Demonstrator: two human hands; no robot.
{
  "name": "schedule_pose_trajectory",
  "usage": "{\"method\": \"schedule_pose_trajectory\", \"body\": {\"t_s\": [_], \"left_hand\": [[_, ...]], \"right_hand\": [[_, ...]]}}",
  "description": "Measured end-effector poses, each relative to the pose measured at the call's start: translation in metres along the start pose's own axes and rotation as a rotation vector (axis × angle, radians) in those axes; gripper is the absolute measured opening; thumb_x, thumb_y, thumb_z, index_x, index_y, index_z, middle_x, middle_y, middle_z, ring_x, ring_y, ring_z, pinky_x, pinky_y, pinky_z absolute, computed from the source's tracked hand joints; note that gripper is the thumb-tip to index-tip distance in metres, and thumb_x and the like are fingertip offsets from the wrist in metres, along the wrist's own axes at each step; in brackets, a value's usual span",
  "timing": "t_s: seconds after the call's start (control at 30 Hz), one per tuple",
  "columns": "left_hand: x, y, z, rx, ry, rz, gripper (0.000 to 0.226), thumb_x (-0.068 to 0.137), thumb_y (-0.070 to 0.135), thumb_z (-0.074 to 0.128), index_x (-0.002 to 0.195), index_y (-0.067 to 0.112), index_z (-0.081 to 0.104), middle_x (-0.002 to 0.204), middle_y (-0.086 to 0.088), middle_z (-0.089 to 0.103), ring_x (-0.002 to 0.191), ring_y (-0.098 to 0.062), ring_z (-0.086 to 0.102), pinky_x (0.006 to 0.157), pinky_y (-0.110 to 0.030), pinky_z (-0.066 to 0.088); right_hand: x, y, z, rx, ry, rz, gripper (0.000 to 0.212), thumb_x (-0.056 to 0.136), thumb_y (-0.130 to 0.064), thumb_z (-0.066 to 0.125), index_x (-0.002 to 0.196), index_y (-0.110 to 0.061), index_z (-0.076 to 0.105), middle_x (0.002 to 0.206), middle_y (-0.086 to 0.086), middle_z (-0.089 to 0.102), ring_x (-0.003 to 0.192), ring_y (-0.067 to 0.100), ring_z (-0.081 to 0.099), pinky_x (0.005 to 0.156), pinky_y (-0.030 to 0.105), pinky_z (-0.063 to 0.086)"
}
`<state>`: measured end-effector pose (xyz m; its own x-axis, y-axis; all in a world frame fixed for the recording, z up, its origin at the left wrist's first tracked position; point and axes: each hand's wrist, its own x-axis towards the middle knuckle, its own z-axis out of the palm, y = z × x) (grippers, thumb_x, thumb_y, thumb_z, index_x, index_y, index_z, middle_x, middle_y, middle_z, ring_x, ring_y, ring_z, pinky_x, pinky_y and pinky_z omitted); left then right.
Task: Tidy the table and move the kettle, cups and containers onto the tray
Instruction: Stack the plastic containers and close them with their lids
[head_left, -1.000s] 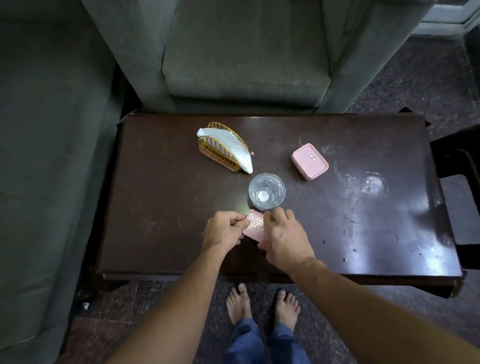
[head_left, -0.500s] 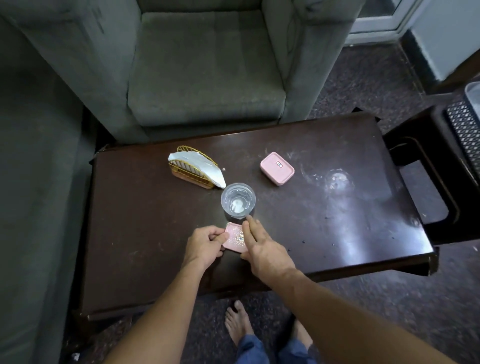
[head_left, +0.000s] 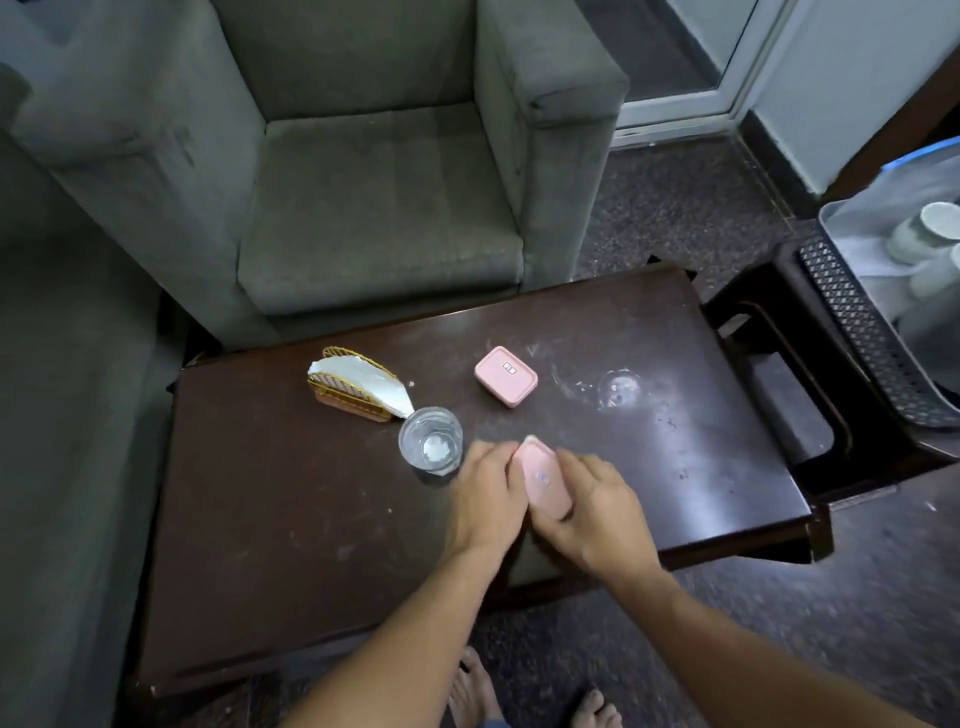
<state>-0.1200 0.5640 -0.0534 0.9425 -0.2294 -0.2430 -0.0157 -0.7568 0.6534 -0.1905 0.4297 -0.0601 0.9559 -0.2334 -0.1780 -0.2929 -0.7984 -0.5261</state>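
Your left hand and right hand are closed in on the small pink container, near the front edge of the dark wooden table. The left fingers curl against its left edge. The right hand cups it from the right and below, fingers wrapped under its near end. Both hands are blurred, so you cannot read the exact fingertip contact, nor tell whether its underside is clear of the tabletop. It sits tilted, with its broad face turned up toward you.

It looks like a light, rigid plastic box with rounded corners and a smooth skin. It should weigh little but may slip, so grip across the short width, thumb on one long edge and fingers on the other, not on the glossy face. If there is a lid, keep a finger over it, since you cannot see whether it is latched.

Just to the left stands a glass tumbler, upright and close to your left knuckles. It is fragile and easy to knock, so lift away from it. Touching its far rim is a napkin in the gold wire napkin holder. Beyond your hands lies the other pink container, flat, lid on.

Far right, off the table, a black lattice-sided tray sits with white cups beyond its wall. That is probably your destination.
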Motion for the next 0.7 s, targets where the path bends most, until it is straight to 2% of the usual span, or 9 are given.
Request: {"method": "schedule_pose_trajectory", "body": {"t_s": [0.1, 0.2, 0.3, 0.47, 0.6, 0.7], "left_hand": [[0.039, 0.038, -0.015, 0.071, 0.028, 0.059, 0.028, 0.103, 0.028, 0.052, 0.12, 0.023, 0.074, 0.114, -0.012, 0.064, 0.111, -0.033, 0.061, 0.095, -0.039, 0.045], [0.084, 0.055, -0.036, 0.192, 0.039, 0.054, 0.026, 0.1, 0.024, 0.053, 0.115, 0.021, 0.075, 0.116, -0.015, 0.066, 0.113, -0.037, 0.06, 0.089, -0.038, 0.045], [0.119, 0.056, -0.048, 0.201, 0.017, 0.022, 0.03, 0.099, 0.021, 0.054, 0.119, 0.023, 0.076, 0.123, -0.01, 0.072, 0.117, -0.034, 0.062, 0.093, -0.035, 0.047], [0.157, 0.043, -0.048, 0.176, -0.045, -0.041, 0.028, 0.098, 0.022, 0.055, 0.113, 0.025, 0.078, 0.118, -0.006, 0.075, 0.116, -0.03, 0.064, 0.09, -0.03, 0.047], [0.176, 0.03, -0.04, 0.188, -0.085, -0.083, 0.026, 0.098, 0.023, 0.057, 0.112, 0.025, 0.079, 0.116, -0.007, 0.075, 0.113, -0.031, 0.065, 0.088, -0.03, 0.047], [0.187, 0.019, -0.037, 0.195, -0.109, -0.09, 0.025, 0.099, 0.025, 0.058, 0.112, 0.027, 0.079, 0.115, -0.006, 0.076, 0.112, -0.031, 0.064, 0.09, -0.03, 0.046]], "right_hand": [[0.03, -0.006, -0.032, 0.067, 0.075, 0.009, 0.06, 0.081, -0.045, 0.074, 0.135, -0.022, 0.06, 0.119, 0.003, 0.067, 0.109, 0.028, 0.06, 0.087, 0.038, 0.051], [0.072, -0.017, -0.05, 0.096, 0.093, -0.022, 0.045, 0.083, -0.044, 0.074, 0.12, -0.021, 0.063, 0.11, 0.004, 0.067, 0.104, 0.03, 0.06, 0.081, 0.038, 0.047], [0.109, -0.026, -0.052, 0.055, 0.057, -0.021, 0.048, 0.083, -0.047, 0.075, 0.115, -0.014, 0.061, 0.11, 0.009, 0.067, 0.103, 0.033, 0.06, 0.079, 0.041, 0.046], [0.146, -0.031, -0.035, 0.025, 0.009, 0.033, 0.043, 0.082, -0.043, 0.075, 0.109, -0.015, 0.057, 0.111, 0.007, 0.068, 0.105, 0.032, 0.061, 0.076, 0.038, 0.044], [0.162, -0.026, -0.015, 0.008, -0.024, 0.055, 0.045, 0.086, -0.049, 0.075, 0.109, -0.015, 0.056, 0.11, 0.006, 0.069, 0.102, 0.03, 0.063, 0.077, 0.039, 0.048], [0.171, -0.025, -0.001, -0.019, -0.06, 0.061, 0.048, 0.087, -0.048, 0.075, 0.114, -0.014, 0.055, 0.116, 0.007, 0.068, 0.107, 0.031, 0.062, 0.08, 0.04, 0.048]]}}
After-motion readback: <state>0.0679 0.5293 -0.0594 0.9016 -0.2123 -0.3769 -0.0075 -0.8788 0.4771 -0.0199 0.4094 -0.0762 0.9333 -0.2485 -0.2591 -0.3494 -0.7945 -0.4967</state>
